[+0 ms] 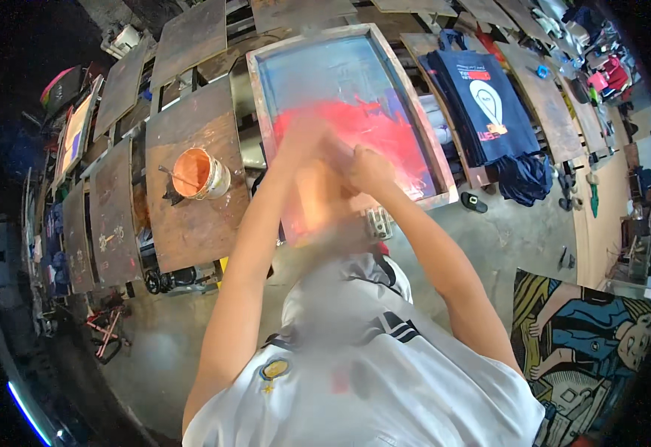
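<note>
View from above of a print bench. A wood-framed printing screen lies flat on the bench, its mesh bluish at the far end and spread with red ink across the near half. Both hands meet over the near edge of the screen: the left hand and the right hand are curled closed around a blurred, flat tool smeared orange-red, pressed against the mesh; the motion blur hides its exact shape. To the left, on a brown wooden board, stands an open bucket holding orange ink, with a stirring stick resting in it and drips down its pale wall. To the right of the screen, dark blue printed tote bags lie stacked on another board.
</note>
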`<action>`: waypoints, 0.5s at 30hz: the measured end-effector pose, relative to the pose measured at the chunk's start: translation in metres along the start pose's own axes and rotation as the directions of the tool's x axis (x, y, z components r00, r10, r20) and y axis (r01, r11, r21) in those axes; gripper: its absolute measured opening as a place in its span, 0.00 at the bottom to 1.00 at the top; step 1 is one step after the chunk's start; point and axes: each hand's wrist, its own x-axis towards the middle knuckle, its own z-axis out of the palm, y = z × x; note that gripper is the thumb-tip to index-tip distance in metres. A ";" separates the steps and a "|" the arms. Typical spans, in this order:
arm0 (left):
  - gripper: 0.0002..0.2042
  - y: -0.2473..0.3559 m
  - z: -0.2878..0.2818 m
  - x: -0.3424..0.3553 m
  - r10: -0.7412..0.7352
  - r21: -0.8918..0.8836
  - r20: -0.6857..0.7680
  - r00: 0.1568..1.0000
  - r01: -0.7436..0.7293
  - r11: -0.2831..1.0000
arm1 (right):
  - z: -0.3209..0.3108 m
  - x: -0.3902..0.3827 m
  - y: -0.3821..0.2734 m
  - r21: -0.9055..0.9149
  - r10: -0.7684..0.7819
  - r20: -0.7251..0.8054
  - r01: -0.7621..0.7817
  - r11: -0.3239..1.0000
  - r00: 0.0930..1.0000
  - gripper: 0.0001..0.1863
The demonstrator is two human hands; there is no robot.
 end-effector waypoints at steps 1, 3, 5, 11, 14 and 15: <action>0.32 -0.006 0.004 -0.005 -0.135 -0.052 0.053 0.989 0.138 0.989 | 0.000 0.008 -0.002 -0.021 -0.028 0.017 0.028 0.999 0.999 0.24; 0.33 -0.025 0.016 -0.036 -0.238 0.076 0.007 0.971 0.237 0.969 | -0.007 0.020 -0.019 -0.041 -0.134 0.077 0.137 0.990 0.988 0.23; 0.33 -0.034 0.021 -0.050 -0.300 0.194 -0.057 0.952 0.306 0.932 | -0.006 0.047 -0.029 -0.065 -0.218 0.114 0.227 0.972 0.969 0.22; 0.31 0.051 0.010 -0.096 -0.602 0.024 -0.270 0.752 0.630 0.776 | -0.012 0.073 -0.041 -0.197 -0.475 0.352 0.560 0.805 0.807 0.25; 0.30 0.065 0.003 -0.095 -0.678 0.008 -0.308 0.667 0.715 0.699 | -0.019 0.070 -0.035 -0.172 -0.527 0.425 0.637 0.751 0.736 0.23; 0.30 0.061 0.000 -0.091 -0.636 0.010 -0.290 0.715 0.667 0.745 | -0.018 0.065 -0.027 -0.142 -0.559 0.336 0.628 0.766 0.758 0.22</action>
